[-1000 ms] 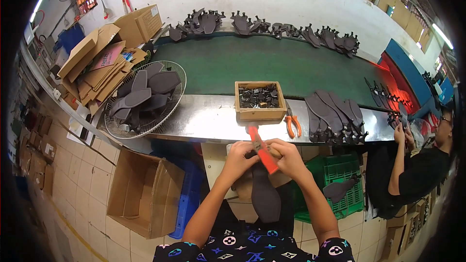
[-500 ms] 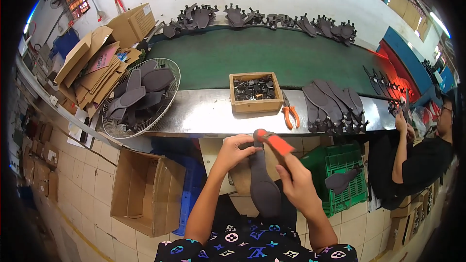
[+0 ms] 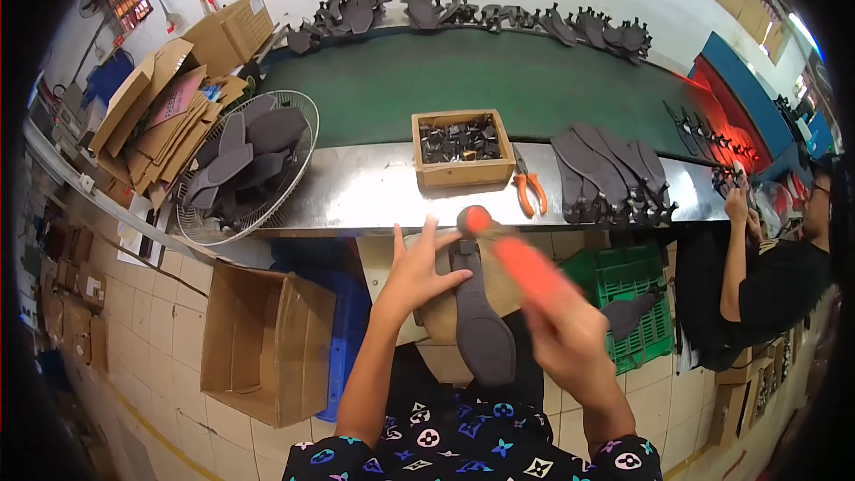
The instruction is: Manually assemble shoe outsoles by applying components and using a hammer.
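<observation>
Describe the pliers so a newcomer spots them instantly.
Find the green belt, then the shiny metal ledge along its near edge. Just right of the wooden box lie the pliers, their orange handles unlike the dark grey soles further right.

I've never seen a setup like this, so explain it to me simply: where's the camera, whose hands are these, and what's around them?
There's no machine arm here; a person works with bare hands. The view comes from a wide fisheye camera on their head, looking down, so straight edges bend.

The right hand grips a red-handled hammer, slightly blurred. The left hand is spread open beside a dark sole-shaped piece; whether its thumb touches isn't clear.

On the metal counter sit a wire basket of similar pieces, a wooden box of small black parts, orange-handled pliers and a row of soles. At right is another person.
</observation>
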A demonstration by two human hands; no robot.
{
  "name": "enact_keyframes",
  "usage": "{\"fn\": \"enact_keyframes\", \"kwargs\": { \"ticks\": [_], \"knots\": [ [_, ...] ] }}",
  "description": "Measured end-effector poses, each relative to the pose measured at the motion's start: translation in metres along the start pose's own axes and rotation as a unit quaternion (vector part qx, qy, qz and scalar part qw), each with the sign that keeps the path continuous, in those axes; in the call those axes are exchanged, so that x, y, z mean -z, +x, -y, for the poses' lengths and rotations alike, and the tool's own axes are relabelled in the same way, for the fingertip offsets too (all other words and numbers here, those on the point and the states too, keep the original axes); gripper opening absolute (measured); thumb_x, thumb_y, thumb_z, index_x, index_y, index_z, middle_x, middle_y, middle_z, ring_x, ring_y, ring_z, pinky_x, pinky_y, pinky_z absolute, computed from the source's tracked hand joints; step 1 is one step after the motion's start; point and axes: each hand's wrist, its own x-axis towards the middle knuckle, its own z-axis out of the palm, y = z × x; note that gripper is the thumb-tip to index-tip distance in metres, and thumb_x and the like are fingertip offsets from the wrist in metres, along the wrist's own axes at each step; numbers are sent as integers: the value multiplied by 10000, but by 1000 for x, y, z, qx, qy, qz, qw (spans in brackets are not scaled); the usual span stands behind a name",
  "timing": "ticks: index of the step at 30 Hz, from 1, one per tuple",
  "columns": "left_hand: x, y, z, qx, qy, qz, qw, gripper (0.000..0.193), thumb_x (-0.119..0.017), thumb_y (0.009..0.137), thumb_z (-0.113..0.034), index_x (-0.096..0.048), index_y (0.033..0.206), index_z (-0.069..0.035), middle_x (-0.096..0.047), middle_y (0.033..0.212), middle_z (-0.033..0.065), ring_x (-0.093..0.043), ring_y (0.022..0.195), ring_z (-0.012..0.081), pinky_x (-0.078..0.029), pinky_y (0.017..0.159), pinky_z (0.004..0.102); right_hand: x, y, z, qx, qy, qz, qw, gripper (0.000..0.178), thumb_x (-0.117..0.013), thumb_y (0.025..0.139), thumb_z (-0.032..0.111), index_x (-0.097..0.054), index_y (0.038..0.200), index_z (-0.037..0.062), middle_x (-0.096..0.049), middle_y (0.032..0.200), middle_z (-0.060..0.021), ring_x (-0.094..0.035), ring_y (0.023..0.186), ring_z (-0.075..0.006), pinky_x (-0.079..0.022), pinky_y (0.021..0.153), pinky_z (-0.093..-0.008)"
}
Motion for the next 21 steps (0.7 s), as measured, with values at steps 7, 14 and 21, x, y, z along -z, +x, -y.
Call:
{"fn": "enact_keyframes", "kwargs": {
  "ticks": [7, 14, 21],
  "knots": [
    [6, -13, -11, -30, 75, -9, 997, 537, -731, 810, -449, -661, 1272, -184, -615, 1354, -43, -405, 1411, 305, 45, 1135, 705, -20, -6, -23, -64, 16, 38, 997, 487, -616, 914, -18, -511, 1388, 13, -630, 902, -197, -654, 734, -294, -506, 627, -404],
    [39, -73, -80, -50, -255, 121, 958, 181, -665, 901, -154, -717, 1014, -22, -638, 880, 105, -634, 858, 238, -486, 809, 348, -26, -19, -46, -86, -57, 56, 993, 519, -656, 872, 6, -547, 1376, 72, -628, 927, -130, -630, 805, -304, -504, 732, -385],
    [66, -122, -131, 68, -467, 225, 852, 257, -530, 995, -176, -686, 1017, 28, -632, 1050, 121, -596, 1013, 205, -440, 893, 306, -38, -22, -39, 16, 90, 202, 975, 437, -668, 866, 146, -632, 1298, 95, -607, 1307, -137, -567, 1213, -295, -410, 1003, -407]
  ]
}}
